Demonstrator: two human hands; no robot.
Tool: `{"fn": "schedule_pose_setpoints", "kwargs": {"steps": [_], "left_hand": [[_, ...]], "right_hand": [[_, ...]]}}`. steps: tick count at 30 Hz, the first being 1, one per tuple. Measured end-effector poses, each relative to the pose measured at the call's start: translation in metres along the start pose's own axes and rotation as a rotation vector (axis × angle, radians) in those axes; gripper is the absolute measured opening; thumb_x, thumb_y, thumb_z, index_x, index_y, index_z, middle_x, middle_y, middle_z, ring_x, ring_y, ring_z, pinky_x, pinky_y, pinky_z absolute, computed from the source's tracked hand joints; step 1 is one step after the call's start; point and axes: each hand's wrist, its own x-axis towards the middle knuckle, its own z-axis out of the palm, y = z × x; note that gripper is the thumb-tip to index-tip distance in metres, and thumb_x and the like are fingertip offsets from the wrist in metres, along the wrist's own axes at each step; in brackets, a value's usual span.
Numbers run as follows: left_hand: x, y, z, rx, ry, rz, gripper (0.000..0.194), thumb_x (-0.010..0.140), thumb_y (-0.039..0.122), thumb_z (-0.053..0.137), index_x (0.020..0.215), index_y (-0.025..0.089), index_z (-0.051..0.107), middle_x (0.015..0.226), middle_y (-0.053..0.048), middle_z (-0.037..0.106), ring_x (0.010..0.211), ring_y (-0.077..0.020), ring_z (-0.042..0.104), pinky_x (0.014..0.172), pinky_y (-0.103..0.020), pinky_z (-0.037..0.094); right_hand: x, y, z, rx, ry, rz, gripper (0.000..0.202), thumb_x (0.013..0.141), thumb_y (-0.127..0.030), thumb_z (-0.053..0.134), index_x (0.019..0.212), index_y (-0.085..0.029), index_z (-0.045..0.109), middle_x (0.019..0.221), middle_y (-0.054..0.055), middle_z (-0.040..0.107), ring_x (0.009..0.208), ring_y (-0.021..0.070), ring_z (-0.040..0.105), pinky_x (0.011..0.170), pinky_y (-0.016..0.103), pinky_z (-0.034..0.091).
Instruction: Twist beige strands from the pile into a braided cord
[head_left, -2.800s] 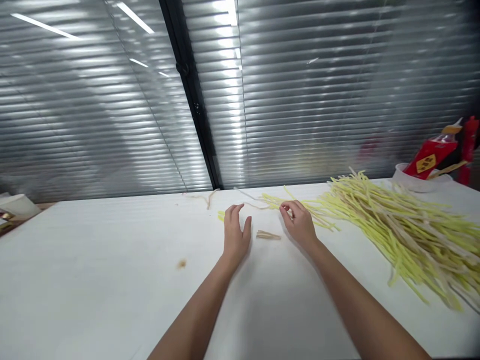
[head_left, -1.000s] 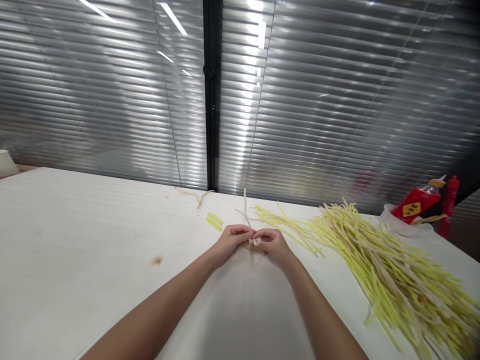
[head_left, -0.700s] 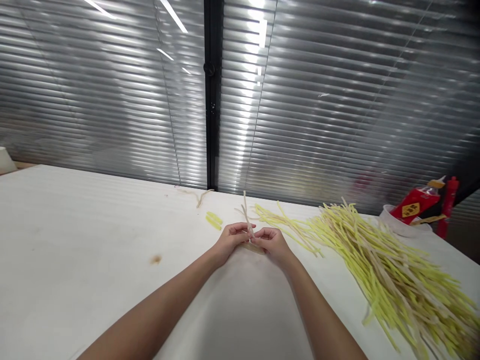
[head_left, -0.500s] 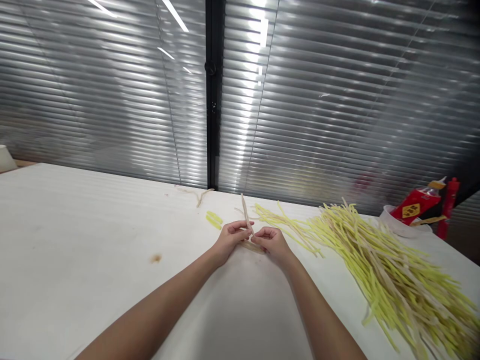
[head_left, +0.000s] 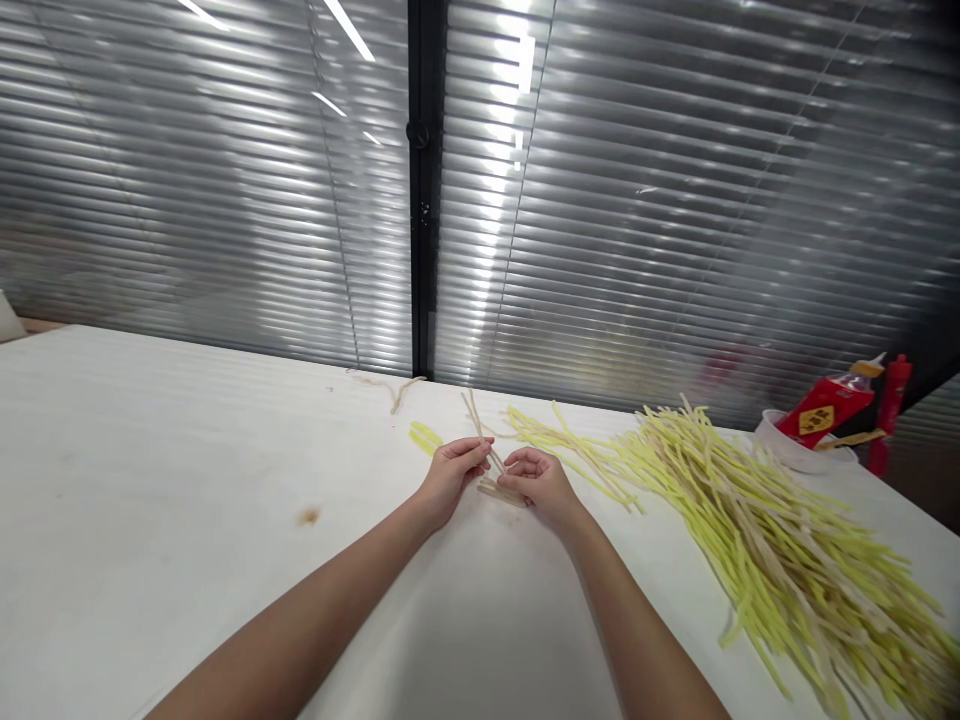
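Both grips, left hand (head_left: 454,474) and right hand (head_left: 544,488), are pinching slim beige strands (head_left: 478,425) over the surface (head_left: 187,480); probably light, soft and bendable, they are likely needing only gentle fingertip pressure.

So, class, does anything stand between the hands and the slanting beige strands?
Nothing visible does. The left hand pinches the strands partway along, the right hand near their lower end. The short pieces lie just below, by the right hand, not in between.

Held strips (head_left: 478,424) beige, pile (head_left: 780,540) yel & beige, tbl (head_left: 187,480) wht w/ brn spot (head_left: 308,515).
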Motion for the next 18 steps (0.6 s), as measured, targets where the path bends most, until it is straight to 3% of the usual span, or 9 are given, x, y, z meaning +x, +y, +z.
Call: {"fn": "schedule_pose_setpoints", "kwargs": {"steps": [4, 10, 18], "left_hand": [[0.0002, 0.0000, -0.0004, -0.016, 0.020, -0.010, 0.024, 0.061, 0.029, 0.077, 0.080, 0.014, 0.072, 0.072, -0.002, 0.060, 0.065, -0.0082, 0.049, 0.067, -0.022, 0.041], [0.0013, -0.0005, -0.0002, -0.037, 0.040, -0.001, 0.021, 0.062, 0.030, 0.077, 0.076, 0.015, 0.072, 0.072, -0.002, 0.061, 0.065, -0.0074, 0.052, 0.066, -0.021, 0.041], [0.0008, 0.0013, 0.0010, -0.091, 0.083, -0.014, 0.025, 0.061, 0.032, 0.077, 0.078, 0.015, 0.070, 0.074, -0.001, 0.061, 0.063, -0.0068, 0.053, 0.065, -0.021, 0.043]], "right_hand": [[0.0001, 0.0017, -0.0002, -0.034, -0.001, 0.016, 0.029, 0.053, -0.031, 0.081, 0.072, -0.013, 0.067, 0.054, -0.001, 0.059, 0.041, 0.0055, 0.039, 0.038, 0.019, 0.025], [-0.0004, -0.0003, 0.0002, -0.084, 0.014, 0.026, 0.024, 0.053, -0.031, 0.080, 0.063, -0.014, 0.066, 0.041, -0.006, 0.046, 0.037, 0.0053, 0.035, 0.038, 0.020, 0.024], [-0.0002, -0.0020, 0.0003, -0.078, 0.029, 0.025, 0.022, 0.054, -0.031, 0.078, 0.064, -0.014, 0.068, 0.041, -0.005, 0.047, 0.037, 0.0057, 0.035, 0.037, 0.021, 0.025]]}}
